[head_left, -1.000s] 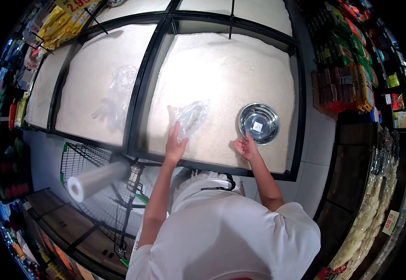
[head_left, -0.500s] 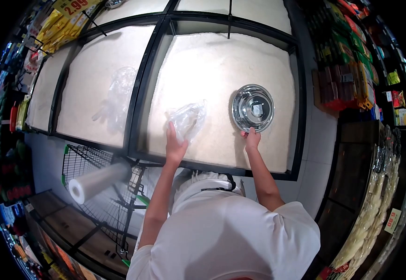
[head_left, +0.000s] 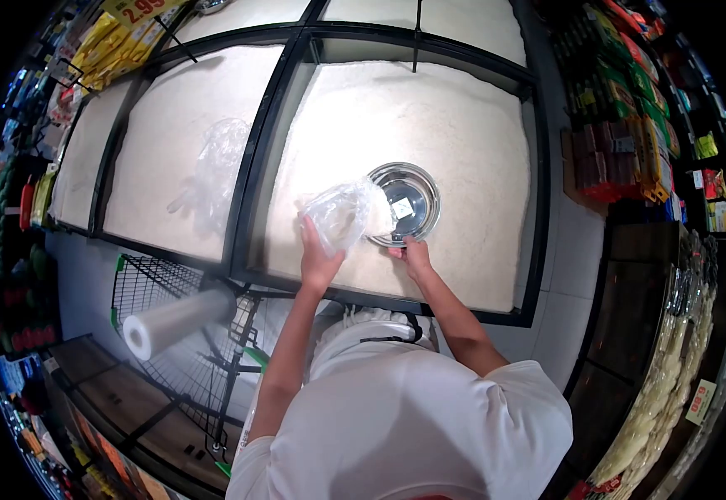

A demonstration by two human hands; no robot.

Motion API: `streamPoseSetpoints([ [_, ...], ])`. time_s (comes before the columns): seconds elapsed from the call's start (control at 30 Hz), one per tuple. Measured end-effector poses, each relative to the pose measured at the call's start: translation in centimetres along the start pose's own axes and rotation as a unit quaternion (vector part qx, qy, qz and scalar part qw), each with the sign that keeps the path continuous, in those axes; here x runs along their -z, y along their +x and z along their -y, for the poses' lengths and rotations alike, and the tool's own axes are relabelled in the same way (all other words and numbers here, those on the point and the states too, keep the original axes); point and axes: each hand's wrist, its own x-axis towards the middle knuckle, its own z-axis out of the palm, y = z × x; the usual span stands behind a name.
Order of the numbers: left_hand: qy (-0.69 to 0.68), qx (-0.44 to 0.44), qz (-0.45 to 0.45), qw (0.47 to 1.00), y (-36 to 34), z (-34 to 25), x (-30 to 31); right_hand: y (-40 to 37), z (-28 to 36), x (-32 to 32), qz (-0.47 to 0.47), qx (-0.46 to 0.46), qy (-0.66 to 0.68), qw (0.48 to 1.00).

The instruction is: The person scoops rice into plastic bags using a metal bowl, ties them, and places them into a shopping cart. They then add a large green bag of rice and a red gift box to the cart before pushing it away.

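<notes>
My right hand (head_left: 414, 257) grips the near rim of a shiny steel bowl (head_left: 428, 200) over a bin of fine white grain, which looks like rice (head_left: 455, 117). A white sticker shows inside the bowl. Some of the white grain lies at the bowl's left side, against the mouth of a clear plastic bag (head_left: 334, 218). My left hand (head_left: 321, 262) holds that bag from its left and near side, fingers around it. Where bag and bowl meet, the bag's edge partly covers the rim.
Black dividers (head_left: 250, 167) part this bin from others of white grain. Another clear bag (head_left: 220, 158) lies in the left bin. A plastic bag roll (head_left: 175, 323) and a wire cart (head_left: 200, 367) stand at my left. Packaged goods (head_left: 621, 150) fill the right shelves.
My right hand has brought the bowl leftward, up to the bag, and white grain now shows at its left side. The bag in my left hand has opened out somewhat.
</notes>
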Motion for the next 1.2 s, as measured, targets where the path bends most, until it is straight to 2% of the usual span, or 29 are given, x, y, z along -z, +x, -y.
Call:
streamPoseSetpoints([
  [0.03, 0.005, 0.003, 0.002, 1.0, 0.0, -0.1, 0.0, -0.5, 0.3, 0.2, 0.01, -0.022, 0.046, 0.999],
  [0.17, 0.02, 0.012, 0.013, 1.0, 0.1, -0.2, 0.1, -2.5, 2.0, 0.6, 0.007, -0.013, 0.031, 0.999],
  [0.43, 0.0, -0.01, 0.02, 1.0, 1.5, -0.2, -1.1, -4.8, 6.4, 0.7, -0.032, 0.054, 0.081, 0.995],
  [0.57, -0.02, -0.015, 0.043, 0.999, 3.2, -1.7, -2.2, -7.3, 8.5, -0.7, -0.003, 0.095, 0.068, 0.993],
  [0.7, -0.068, -0.008, 0.072, 0.995, 4.3, -3.2, -3.3, -8.3, 8.3, -2.6, 0.015, 0.126, 0.0, 0.992],
  [0.83, -0.066, -0.037, 0.054, 0.996, 5.5, -0.9, -5.3, -7.6, 6.3, -3.6, 0.047, 0.147, -0.1, 0.983],
  [0.93, -0.103, -0.035, 0.074, 0.991, 5.9, 0.7, -5.4, -6.7, 5.4, -4.1, 0.042, 0.183, -0.169, 0.967],
  [1.03, -0.085, -0.044, 0.087, 0.992, 5.8, 1.7, -5.3, -6.5, 5.2, -4.7, 0.032, 0.171, -0.231, 0.957],
  [1.13, -0.125, -0.024, 0.1, 0.987, 5.5, 2.4, -5.1, -7.6, 5.5, -5.5, 0.006, 0.178, -0.352, 0.919],
  [1.2, -0.142, -0.007, 0.091, 0.986, 5.4, 2.6, -5.0, -7.7, 5.1, -5.8, 0.014, 0.209, -0.371, 0.905],
])
